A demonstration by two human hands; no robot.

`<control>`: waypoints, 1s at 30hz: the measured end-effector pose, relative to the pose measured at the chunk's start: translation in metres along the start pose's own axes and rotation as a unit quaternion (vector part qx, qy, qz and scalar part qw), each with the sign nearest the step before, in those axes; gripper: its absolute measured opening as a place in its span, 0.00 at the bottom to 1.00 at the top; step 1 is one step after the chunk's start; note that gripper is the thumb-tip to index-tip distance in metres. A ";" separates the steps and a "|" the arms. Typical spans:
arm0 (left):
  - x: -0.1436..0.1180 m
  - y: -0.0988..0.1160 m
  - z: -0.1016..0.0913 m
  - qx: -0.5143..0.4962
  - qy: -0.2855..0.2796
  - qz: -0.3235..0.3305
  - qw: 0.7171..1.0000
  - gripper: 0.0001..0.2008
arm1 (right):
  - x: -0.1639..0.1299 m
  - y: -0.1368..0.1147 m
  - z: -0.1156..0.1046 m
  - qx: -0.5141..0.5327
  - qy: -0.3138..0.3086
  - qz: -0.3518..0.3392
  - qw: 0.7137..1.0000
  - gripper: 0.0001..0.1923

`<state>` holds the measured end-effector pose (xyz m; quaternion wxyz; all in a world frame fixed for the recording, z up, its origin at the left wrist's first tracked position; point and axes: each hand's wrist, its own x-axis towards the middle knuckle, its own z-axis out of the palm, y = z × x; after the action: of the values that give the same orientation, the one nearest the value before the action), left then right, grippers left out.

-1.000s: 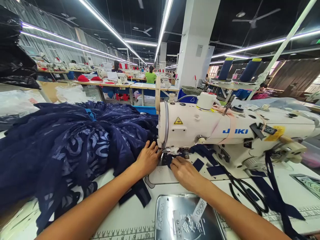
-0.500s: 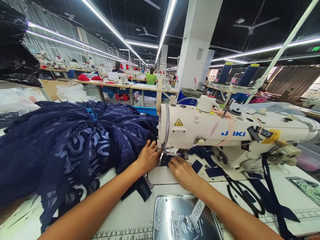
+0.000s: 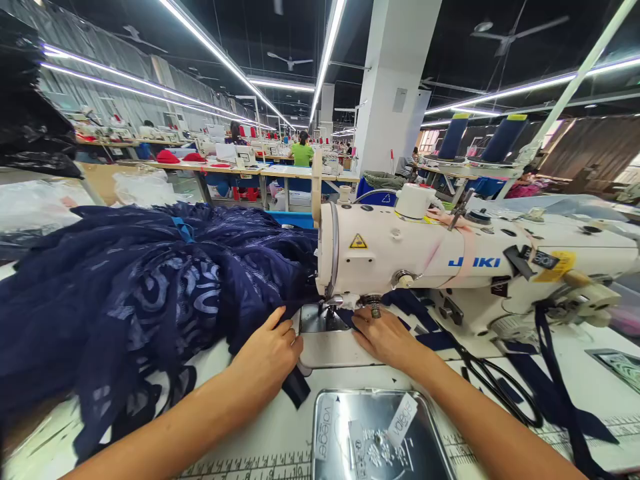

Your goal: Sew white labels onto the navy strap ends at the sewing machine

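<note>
A white sewing machine [image 3: 390, 250] lies across the work surface, its presser foot [image 3: 330, 317] over a shiny metal plate. My left hand [image 3: 265, 360] is left of the plate with curled fingers, at the edge of a heap of sheer navy fabric [image 3: 165, 287]; what its fingers hold is hidden. A navy strip [image 3: 297, 387] sticks out below that hand. Just right of the presser foot, the fingers of my right hand [image 3: 385, 333] close on a small navy fabric piece [image 3: 346, 318], whose far part is hidden under the machine head.
Black scissors [image 3: 500, 387] and navy scraps [image 3: 435, 341] lie right of my right hand. A shiny metal tin lid [image 3: 375, 453] with labels sits in front, over a printed ruler [image 3: 260, 463]. Two navy thread cones [image 3: 503, 140] stand behind. Co-workers sit farther back.
My left hand has drawn back from the presser foot, leftward and toward me, its fingers now curled. My right hand has shifted slightly right. More of the metal plate shows.
</note>
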<state>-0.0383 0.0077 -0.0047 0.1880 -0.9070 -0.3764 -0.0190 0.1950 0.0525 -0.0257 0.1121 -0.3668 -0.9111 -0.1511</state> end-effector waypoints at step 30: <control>0.033 0.015 0.014 -0.379 0.052 -0.162 0.910 0.11 | -0.090 -0.018 -0.072 0.161 -0.111 0.001 0.981 0.04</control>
<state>-0.0058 0.0253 -0.0172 -0.1560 -0.8345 -0.4723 -0.2372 0.2519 -0.0425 0.0091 0.0685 -0.3596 -0.9298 0.0393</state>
